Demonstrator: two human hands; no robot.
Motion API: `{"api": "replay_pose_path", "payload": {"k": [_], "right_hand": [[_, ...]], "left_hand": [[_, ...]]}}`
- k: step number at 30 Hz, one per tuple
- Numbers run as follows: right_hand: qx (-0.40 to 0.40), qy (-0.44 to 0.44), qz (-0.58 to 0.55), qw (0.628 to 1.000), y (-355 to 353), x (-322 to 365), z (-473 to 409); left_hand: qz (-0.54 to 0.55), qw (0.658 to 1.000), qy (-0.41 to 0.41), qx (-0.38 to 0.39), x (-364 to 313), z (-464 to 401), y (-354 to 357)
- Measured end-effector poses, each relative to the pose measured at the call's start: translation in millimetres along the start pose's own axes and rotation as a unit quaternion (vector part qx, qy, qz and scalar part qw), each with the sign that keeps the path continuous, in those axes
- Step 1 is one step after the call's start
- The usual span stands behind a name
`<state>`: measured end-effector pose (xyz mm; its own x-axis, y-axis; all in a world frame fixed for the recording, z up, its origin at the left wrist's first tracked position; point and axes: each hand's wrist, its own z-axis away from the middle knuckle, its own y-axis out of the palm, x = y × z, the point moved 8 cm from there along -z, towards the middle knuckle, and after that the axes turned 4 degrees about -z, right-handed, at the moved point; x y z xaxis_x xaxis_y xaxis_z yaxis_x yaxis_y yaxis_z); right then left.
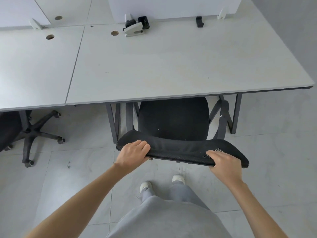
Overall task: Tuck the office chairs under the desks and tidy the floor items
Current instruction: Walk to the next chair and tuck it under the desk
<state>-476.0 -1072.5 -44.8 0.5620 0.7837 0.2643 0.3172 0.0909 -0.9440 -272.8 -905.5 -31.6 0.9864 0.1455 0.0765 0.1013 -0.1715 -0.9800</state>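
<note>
- Black office chair (173, 117): stands at the near edge of the right-hand desk (171, 66); the front of its seat lies beneath the desktop, the rear of the seat and the backrest (181, 150) remain outside, over the tiled floor (85, 169).
- Armrests: one on each side of the seat, their front ends running under the desk's near edge, between the desk's dark legs.
- Left hand (133, 153): grips the left end of the backrest's top edge, fingers curled over the mesh, thumb below the rim.
- Right hand (223, 162): grips the right part of the same top edge, fingers bent over the mesh, well apart from the left hand.
- Person: bare forearms reach forward from the bottom corners; grey clothing and two pale shoes (145, 185) show just behind the chair.
- Second chair (10, 129): at the near edge of the left-hand desk (34, 66); its seat is partly under the desktop and cut off by the left border, its five-star base with castors (34, 133) is exposed on the floor.
- Desks: two pale desktops side by side, edges touching, each with a round cable hole near the far edge.
- Far edge of the right-hand desk: a grey stapler-like object (133, 30) beside black items against the white partition; a small black clip (199, 22) further right.
- Floor: a small scrap (69, 164) lies between the two chairs.
</note>
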Motion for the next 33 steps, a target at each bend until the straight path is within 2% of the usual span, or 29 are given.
{"api": "replay_pose_path", "payload": {"k": [2, 6, 10, 12, 17, 25, 33], "right_hand": [[-0.004, -0.026, 0.011, 1.000, -7.3, -16.4, -6.0], [0.042, -0.049, 0.000, 0.998, -14.1, -56.5, -29.4], [0.077, -0.073, -0.006, 0.994, -10.2, -70.9, -51.3], [0.089, -0.059, -0.008, 0.994, -2.5, -73.9, -53.8], [0.068, -0.048, -0.009, 0.996, -4.0, -95.4, -63.4], [0.077, -0.033, 0.001, 0.996, -20.5, -142.0, -84.8], [0.074, -0.043, -0.007, 0.996, -24.5, -160.3, -90.3]], "left_hand": [[-0.005, 1.000, -0.019, 0.002, -15.8, -3.2, 2.4], [-0.027, 0.998, -0.053, -0.006, -45.9, -24.6, 4.2], [-0.034, 0.996, -0.080, 0.002, -41.1, -43.1, 10.9], [-0.031, 0.996, -0.084, 0.015, -35.4, -49.5, 13.4], [0.001, 0.994, -0.104, 0.017, -41.1, -75.4, 21.4], [0.065, 0.988, -0.143, 0.010, -64.8, -112.3, 33.5], [0.022, 0.991, -0.132, 0.010, -82.3, -121.6, 32.5]]}}
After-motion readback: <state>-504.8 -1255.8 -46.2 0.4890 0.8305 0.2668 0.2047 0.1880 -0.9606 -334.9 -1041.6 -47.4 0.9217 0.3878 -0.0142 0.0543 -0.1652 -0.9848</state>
